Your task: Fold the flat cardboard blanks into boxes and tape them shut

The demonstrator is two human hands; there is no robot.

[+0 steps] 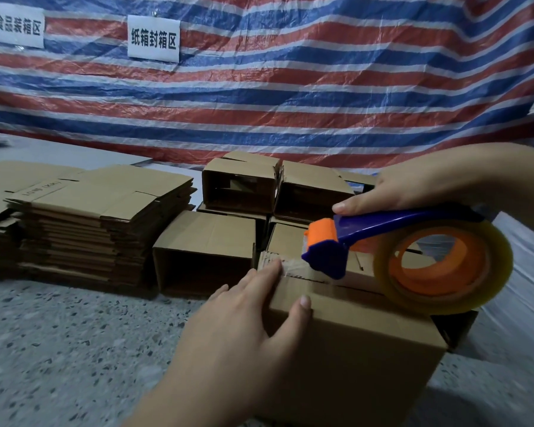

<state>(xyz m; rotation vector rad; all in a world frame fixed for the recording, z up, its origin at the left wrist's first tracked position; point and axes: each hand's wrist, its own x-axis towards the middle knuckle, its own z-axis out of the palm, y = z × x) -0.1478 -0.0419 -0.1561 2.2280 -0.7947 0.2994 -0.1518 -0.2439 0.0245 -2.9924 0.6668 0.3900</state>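
A folded cardboard box (pixel 352 343) stands on the floor in front of me, its top flaps closed. My left hand (pixel 244 322) lies on the box's left side, its index finger pressing the tape end at the far top edge and its thumb over the near top edge. My right hand (pixel 413 186) grips the blue handle of a tape dispenser (pixel 383 238) with an orange roller and a clear tape roll (pixel 444 266). The dispenser's head touches the far end of the box's top seam. A stack of flat cardboard blanks (pixel 84 223) lies to the left.
Several folded open-ended boxes (pixel 207 251) lie stacked behind the one I hold. A red, white and blue striped tarp (pixel 290 87) with two white signs hangs behind. The floor (pixel 74 349) is speckled grey. White sheeting (pixel 524 272) lies at right.
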